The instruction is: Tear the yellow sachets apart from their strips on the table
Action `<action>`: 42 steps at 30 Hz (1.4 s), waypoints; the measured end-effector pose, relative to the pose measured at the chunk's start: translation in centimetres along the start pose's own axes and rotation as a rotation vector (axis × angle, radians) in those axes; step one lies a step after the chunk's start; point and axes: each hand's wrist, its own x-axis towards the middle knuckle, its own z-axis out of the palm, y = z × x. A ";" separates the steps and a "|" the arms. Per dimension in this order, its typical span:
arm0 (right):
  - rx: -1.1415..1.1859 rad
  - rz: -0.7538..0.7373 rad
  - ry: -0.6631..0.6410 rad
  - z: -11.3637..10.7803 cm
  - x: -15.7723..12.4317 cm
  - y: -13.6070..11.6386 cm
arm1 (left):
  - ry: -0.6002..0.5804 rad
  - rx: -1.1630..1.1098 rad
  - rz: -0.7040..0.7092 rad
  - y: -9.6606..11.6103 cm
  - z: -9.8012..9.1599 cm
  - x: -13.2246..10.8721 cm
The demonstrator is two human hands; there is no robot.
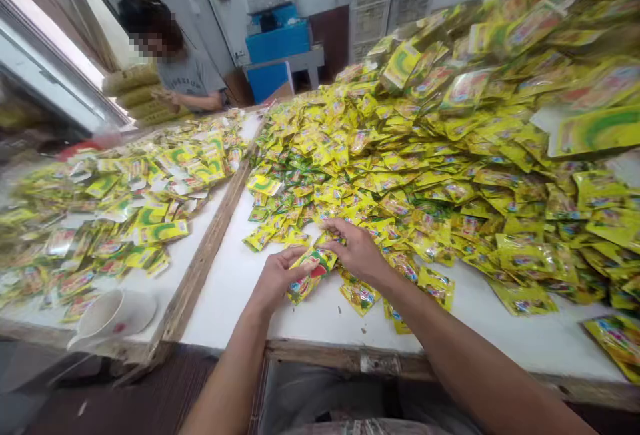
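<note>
My left hand [278,280] is closed round a small stack of yellow-green sachets [311,274], held just above the white table [235,295]. My right hand [354,248] lies palm down beside it, fingers curled over more sachets at the near edge of a huge heap of yellow sachets [450,148]. The two hands touch at the stack.
A second white table [193,248] to the left carries scattered sachets and a white cup [107,318] lying on its side. A wooden strip [210,255] separates the tables. Another person [175,65] stands at the far left holding a stack of packets. Blue crates [277,42] stand behind.
</note>
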 end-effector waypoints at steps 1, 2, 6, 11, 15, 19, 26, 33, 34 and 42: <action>-0.001 0.015 0.038 0.0 0.0 -0.1 | -0.025 0.001 -0.030 0.3 0.1 -0.3; -0.001 0.024 0.069 0.0 0.0 -0.1 | -0.046 0.001 -0.054 0.7 0.1 -0.5; 0.000 -0.019 0.122 0.2 -0.2 -0.6 | -0.087 -0.020 -0.097 1.4 0.4 -1.0; 0.039 0.001 0.072 0.4 -0.6 -1.2 | 0.008 -0.064 -0.045 0.9 0.5 -1.0; 0.060 0.067 0.070 0.5 -0.6 -1.4 | 0.062 -0.020 0.038 0.7 0.5 -1.0; 0.085 0.146 -0.044 0.5 -0.7 -2.0 | 0.111 -0.027 0.050 0.6 0.6 -1.0; 0.091 0.278 -0.271 1.0 -1.0 -3.1 | 0.047 -0.023 0.040 0.7 0.8 -1.0; 0.385 0.409 -0.305 1.9 -1.4 -1.9 | -0.013 0.014 -0.017 0.9 1.4 -1.2; 0.418 0.399 -0.332 1.9 -1.4 -1.7 | -0.027 0.076 -0.026 1.1 0.9 -1.2; -0.079 0.181 -0.106 1.3 -0.7 -0.6 | 1.040 0.800 0.438 11.2 -8.2 -0.4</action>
